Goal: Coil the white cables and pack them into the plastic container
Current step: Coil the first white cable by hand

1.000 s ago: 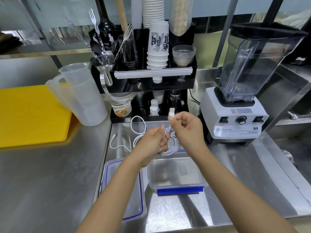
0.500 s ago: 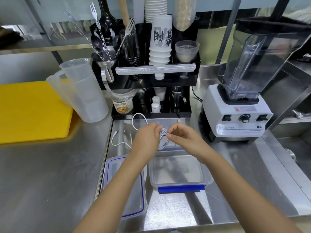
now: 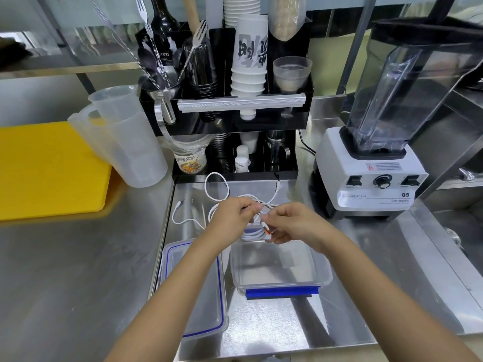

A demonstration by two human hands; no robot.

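Left hand (image 3: 236,218) grips the coiled white cable (image 3: 252,234) just above the plastic container (image 3: 324,275), right hand (image 3: 290,223) pinches its plug end. Looks light and floppy, probably springs loose, so I'd hold across the loops

counter (image 3: 78,270): brushed steel | container (image 3: 324,273): clear plastic | cables (image 3: 217,190): glossy, probably rubbery

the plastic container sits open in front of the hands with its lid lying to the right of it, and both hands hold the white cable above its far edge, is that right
Not quite: the head view shows the lid lying to the left of the plastic container, not the right. The rest holds: the container is open, and the left hand and right hand hold the white cable above its far edge.
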